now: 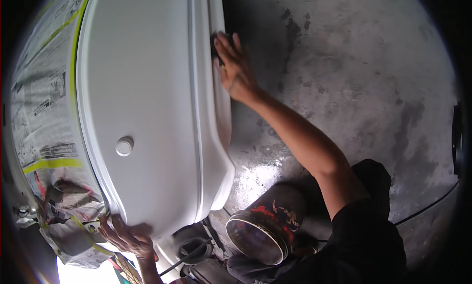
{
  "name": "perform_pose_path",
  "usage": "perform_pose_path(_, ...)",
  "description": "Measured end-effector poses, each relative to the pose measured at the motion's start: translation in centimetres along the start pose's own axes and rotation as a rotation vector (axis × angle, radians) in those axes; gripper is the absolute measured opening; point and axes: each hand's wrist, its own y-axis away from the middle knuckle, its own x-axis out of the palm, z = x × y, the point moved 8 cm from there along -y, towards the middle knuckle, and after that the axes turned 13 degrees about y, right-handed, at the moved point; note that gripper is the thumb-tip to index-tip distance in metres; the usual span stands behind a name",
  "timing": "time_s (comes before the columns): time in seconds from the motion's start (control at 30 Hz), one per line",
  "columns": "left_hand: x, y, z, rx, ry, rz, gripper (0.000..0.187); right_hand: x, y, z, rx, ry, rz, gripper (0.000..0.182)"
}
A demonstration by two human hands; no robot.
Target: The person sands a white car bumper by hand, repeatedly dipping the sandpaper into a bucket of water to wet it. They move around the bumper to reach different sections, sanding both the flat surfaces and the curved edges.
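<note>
A large white car body panel point(142, 87) runs down the left half of the view, with a small round cap point(124, 146) on its face. My right hand point(236, 70) reaches out to the panel's right edge, its fingers closed over a small dark pad pressed against that edge. Most of the pad is hidden under the fingers, so its exact kind does not show. At the panel's bottom corner my left hand point(127, 237) rests with fingers stretched out on the white surface, holding nothing.
Newspaper masking point(49, 102) held by yellow tape point(74, 68) covers the area left of the panel. A stained bucket point(258, 235) stands near my knees, beside a dark round container point(191, 244). Grey concrete floor point(344, 77) spreads to the right, crossed by a cable point(427, 205).
</note>
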Motion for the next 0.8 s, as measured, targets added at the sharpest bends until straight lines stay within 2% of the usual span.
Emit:
perform_pose_path(0.07, 0.0, 0.1, -0.3, 0.008, 0.015, 0.002, 0.056, -0.5, -7.5, -2.8, -0.074, 0.17, -0.093, 0.048)
perform_pose_path(0.13, 0.1, 0.0, 0.0, -0.02, 0.002, -0.008, 0.055, 0.5, -8.3, -3.4, -0.056, 0.233, -0.147, 0.047)
perform_pose_path(0.2, 0.1, 0.2, 0.1, -0.022, 0.0, -0.005, 0.055, -0.3, -3.6, -1.0, 0.048, 0.074, -0.035, 0.051)
perform_pose_path(0.27, -0.1, 0.1, 0.3, -0.019, -0.008, -0.005, 0.054, -1.1, 4.8, 2.4, 0.075, 0.026, 0.035, 0.056)
perform_pose_path(0.37, 0.2, 0.1, 0.3, -0.014, -0.016, 0.011, 0.054, -0.9, 8.1, 3.1, 0.0, 0.023, 0.073, 0.061)
perform_pose_path(0.5, 0.2, -0.1, 0.0, 0.0, 0.003, -0.012, 0.054, -0.3, -5.8, -2.4, -0.058, 0.145, -0.123, 0.048)
perform_pose_path(0.53, 0.1, -0.1, -0.2, -0.016, 0.016, -0.035, 0.055, 0.3, -8.0, -3.2, -0.061, 0.19, -0.097, 0.045)
perform_pose_path(0.6, 0.1, 0.0, -0.4, -0.012, 0.002, -0.03, 0.055, 0.5, -6.7, -2.4, -0.01, 0.134, -0.121, 0.047)
perform_pose_path(0.7, -0.1, 0.1, 0.1, -0.024, -0.026, -0.022, 0.055, -1.6, 2.2, 1.7, 0.022, 0.044, -0.095, 0.049)
perform_pose_path(0.77, 0.2, 0.1, 0.2, -0.027, -0.024, 0.005, 0.056, -1.0, 5.0, 2.1, 0.027, 0.075, 0.042, 0.051)
perform_pose_path(0.8, 0.0, 0.0, 0.2, -0.001, -0.019, 0.006, 0.057, -0.6, 3.2, 1.2, 0.021, 0.024, -0.058, 0.05)
